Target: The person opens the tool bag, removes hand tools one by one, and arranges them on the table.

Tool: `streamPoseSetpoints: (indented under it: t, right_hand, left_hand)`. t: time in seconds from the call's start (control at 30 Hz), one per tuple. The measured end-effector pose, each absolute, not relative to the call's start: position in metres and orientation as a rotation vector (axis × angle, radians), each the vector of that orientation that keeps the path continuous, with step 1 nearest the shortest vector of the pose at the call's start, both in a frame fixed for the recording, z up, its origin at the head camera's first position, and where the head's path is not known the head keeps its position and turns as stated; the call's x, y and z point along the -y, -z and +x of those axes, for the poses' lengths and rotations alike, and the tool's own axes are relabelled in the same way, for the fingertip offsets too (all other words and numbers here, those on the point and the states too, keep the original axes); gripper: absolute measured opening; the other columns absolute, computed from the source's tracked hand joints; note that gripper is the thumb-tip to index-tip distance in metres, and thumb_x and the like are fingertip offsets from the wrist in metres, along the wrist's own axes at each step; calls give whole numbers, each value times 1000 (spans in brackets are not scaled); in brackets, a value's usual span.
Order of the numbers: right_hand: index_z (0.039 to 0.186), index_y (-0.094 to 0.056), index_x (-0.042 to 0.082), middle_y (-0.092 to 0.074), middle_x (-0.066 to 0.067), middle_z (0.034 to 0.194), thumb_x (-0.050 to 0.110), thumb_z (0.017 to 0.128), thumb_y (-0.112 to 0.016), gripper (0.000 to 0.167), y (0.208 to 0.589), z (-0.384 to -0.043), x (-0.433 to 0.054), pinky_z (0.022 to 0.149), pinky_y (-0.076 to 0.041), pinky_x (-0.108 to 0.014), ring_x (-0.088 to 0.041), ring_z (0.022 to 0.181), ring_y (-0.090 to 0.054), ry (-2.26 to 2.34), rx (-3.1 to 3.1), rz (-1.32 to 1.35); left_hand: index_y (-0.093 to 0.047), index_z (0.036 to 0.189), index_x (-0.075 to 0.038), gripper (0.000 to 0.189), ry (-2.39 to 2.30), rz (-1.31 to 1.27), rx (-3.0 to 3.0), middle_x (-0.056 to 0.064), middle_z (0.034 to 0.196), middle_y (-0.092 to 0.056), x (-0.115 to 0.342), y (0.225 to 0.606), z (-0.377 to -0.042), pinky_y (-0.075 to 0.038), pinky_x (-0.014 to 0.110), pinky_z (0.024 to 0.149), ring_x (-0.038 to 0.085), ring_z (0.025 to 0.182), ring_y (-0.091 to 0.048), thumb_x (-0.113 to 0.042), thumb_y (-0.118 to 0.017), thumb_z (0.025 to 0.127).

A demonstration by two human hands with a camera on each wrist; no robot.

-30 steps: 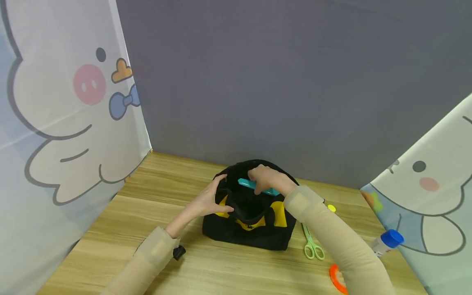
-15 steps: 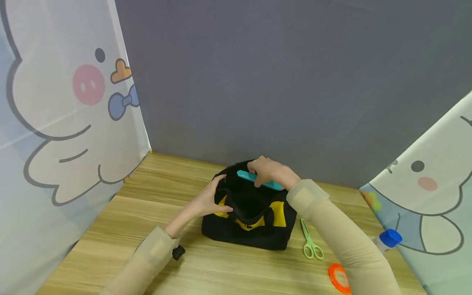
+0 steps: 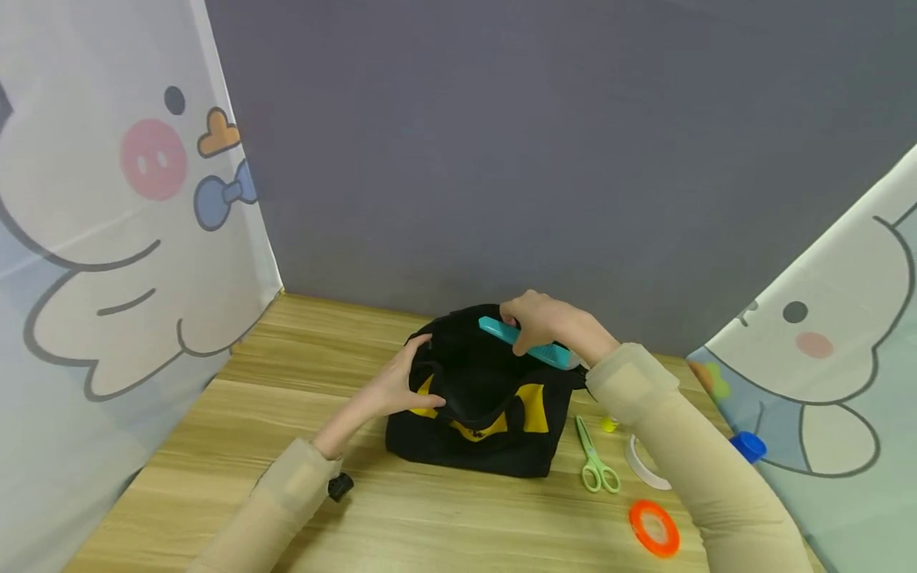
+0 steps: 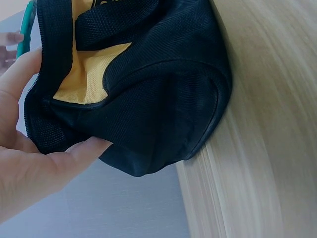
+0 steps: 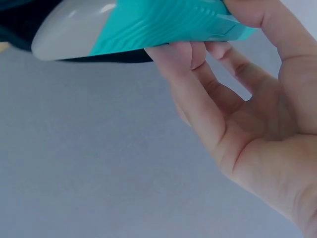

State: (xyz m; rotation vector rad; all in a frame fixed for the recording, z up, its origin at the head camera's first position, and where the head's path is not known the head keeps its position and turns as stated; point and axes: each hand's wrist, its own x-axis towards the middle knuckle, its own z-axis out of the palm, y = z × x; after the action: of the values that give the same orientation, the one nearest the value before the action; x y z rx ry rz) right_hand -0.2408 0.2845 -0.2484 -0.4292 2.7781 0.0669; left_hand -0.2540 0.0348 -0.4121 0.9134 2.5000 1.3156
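Note:
A black fabric bag (image 3: 466,458) with yellow patches stands on the table, its mouth open upward. My left hand (image 3: 392,390) holds its left rim, fingers and thumb spread to either side; in the left wrist view the thumb (image 4: 89,148) presses the black cloth. Over the back right of the mouth, my right hand (image 3: 550,325) pinches a long teal object (image 3: 496,328). The right wrist view shows its ribbed teal side (image 5: 153,22) and a smooth rounded grey end (image 5: 69,32), with fingertips below and thumb at the other side.
Right of the bag lie green scissors (image 3: 589,450), a small yellow item (image 3: 609,424), a white ring-shaped roll (image 3: 640,468) and an orange roll (image 3: 669,543). A blue cap (image 3: 748,447) shows beyond the right sleeve. A black item (image 3: 340,486) sits beside the left wrist. A grey wall stands behind.
My right hand has risen and moved right with the teal object, from inside the bag's mouth to above it. The left hand keeps its hold on the rim. The head view has shifted slightly.

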Motion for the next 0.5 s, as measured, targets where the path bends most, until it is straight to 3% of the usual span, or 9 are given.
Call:
streamPoseSetpoints:
  t: [0.3, 0.5]
  right_hand:
    - [97, -52, 9, -51, -7, 92, 15, 84, -77, 28, 253, -220, -318, 63, -33, -30, -17, 70, -40, -56, -2796, -361]
    - [95, -52, 7, -48, -7, 85, 14, 84, -76, 27, 247, -206, -335, 61, -32, -28, -16, 66, -39, -23, -2825, -345]
  left_hand:
    - [-14, 158, -13, 106, -1296, 941, -2484, 24, 163, -17, -39, 420, -254, -34, 66, 111, 48, 146, -29, -33, -83, 80]
    - [-14, 158, -12, 106, -1278, 943, -2511, 25, 163, -16, -34, 417, -260, -33, 67, 110, 50, 146, -27, -32, -83, 80]
